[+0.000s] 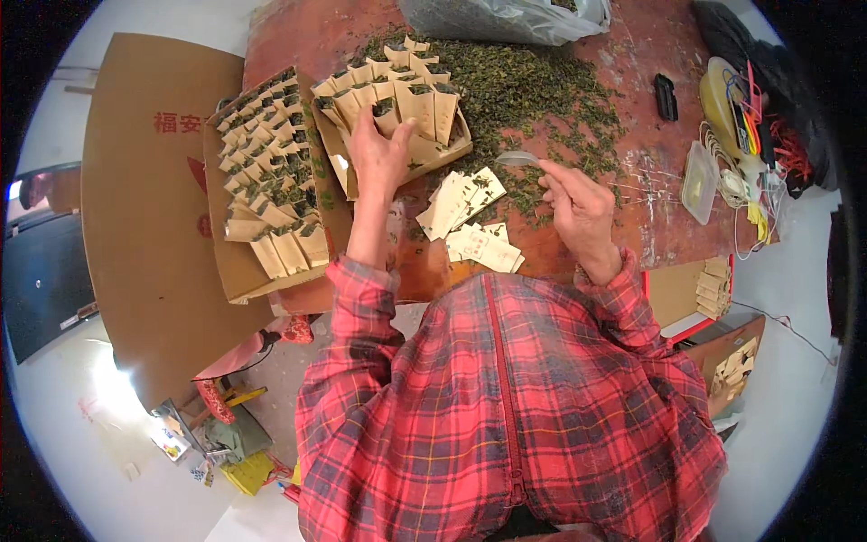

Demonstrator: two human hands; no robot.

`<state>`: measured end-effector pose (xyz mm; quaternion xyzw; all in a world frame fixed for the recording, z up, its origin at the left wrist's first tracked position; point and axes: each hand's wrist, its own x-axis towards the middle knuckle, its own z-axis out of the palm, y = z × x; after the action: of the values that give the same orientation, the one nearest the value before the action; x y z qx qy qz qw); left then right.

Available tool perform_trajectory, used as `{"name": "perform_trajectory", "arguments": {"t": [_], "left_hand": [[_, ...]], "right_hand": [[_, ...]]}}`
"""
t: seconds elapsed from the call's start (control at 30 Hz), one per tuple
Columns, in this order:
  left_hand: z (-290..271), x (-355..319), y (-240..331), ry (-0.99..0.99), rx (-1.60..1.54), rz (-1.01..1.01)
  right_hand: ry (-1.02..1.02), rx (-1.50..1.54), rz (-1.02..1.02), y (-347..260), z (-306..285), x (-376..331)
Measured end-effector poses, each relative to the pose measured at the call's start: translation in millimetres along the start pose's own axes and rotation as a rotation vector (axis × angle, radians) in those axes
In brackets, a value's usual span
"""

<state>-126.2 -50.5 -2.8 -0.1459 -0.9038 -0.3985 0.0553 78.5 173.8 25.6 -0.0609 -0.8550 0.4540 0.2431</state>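
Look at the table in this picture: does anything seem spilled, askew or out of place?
Loose green leaves are strewn over the red table rather than contained. Empty paper packets lie scattered in front of the person, unlike the neat filled rows in the cardboard tray. It looks like work in progress.

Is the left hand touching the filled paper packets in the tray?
Touching. The head view shows the left hand with its fingers laid against the upright filled packets.

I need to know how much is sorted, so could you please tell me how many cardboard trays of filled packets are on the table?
2. One tray lies at the table's left edge; the other tray sits just right of it, under the left hand. More could be hidden.
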Motion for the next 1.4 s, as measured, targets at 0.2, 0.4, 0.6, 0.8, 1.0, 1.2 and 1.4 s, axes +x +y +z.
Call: {"name": "perform_trajectory", "arguments": {"t": [0.2,0.4,0.6,0.8,1.0,1.2,1.4], "left_hand": [[16.1,9.9,0.0,-0.066,0.139,-0.111],[26.0,14.3,-6.0,-0.042,0.251,-0.054],[21.6,1.6,-10.4,0.137,0.188,0.098],[-12.4,-83.2,37.0,-0.204,-0.106,-0.035],[15.8,-125.9,7.2,-0.326,0.220,0.102],[22.2,-117.3,16.2,-0.451,0.284,0.002],[26.4,-117.0,12.2,-0.397,0.285,0.060]], "right_hand": [[-0.002,-0.035,0.088,12.5,-3.0,-7.7],[-0.017,-0.029,0.134,19.3,-0.9,-11.1],[-0.022,-0.018,0.158,19.8,1.5,-10.4],[0.007,-0.044,0.246,32.9,3.5,-13.1],[-0.009,-0.042,0.339,48.5,12.2,-20.2],[-0.057,-0.071,0.364,49.1,15.1,-24.0],[-0.050,-0.077,0.377,51.0,12.8,-25.8]]}}
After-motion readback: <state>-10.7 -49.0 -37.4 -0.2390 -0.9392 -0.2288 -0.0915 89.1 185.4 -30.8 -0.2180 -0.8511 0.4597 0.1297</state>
